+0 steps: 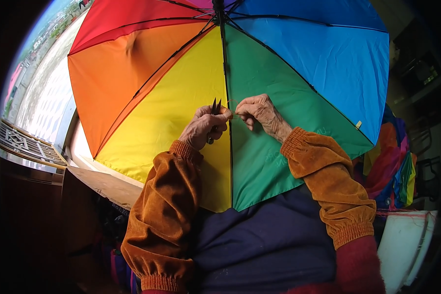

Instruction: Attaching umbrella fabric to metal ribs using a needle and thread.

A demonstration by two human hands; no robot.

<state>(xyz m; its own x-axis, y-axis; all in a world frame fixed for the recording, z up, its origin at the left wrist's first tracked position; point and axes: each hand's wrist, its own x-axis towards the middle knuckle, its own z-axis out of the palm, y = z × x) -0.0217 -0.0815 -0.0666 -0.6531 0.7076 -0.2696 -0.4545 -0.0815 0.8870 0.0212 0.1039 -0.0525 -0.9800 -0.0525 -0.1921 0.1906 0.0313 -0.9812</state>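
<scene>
An open rainbow umbrella [181,83] spreads across the view, its inner side with black ribs facing me. My left hand [201,128] is closed around small dark scissors [216,107], their blades pointing up and slightly apart. Its thumb and forefinger also pinch together beside the rib [226,73] between the yellow and green panels. Just right of that rib, my right hand [260,113] is closed in a pinch in front of the green panel. A thin thread [233,102] loops faintly between both hands' fingertips. Whether a needle is there I cannot make out.
Dark blue cloth [264,240] covers my lap under the umbrella's lower edge. Colourful folded fabric [394,166] lies at the right, above a white box-like object [406,245]. At the left are a board edge [105,186] and a window with a metal grille [29,144].
</scene>
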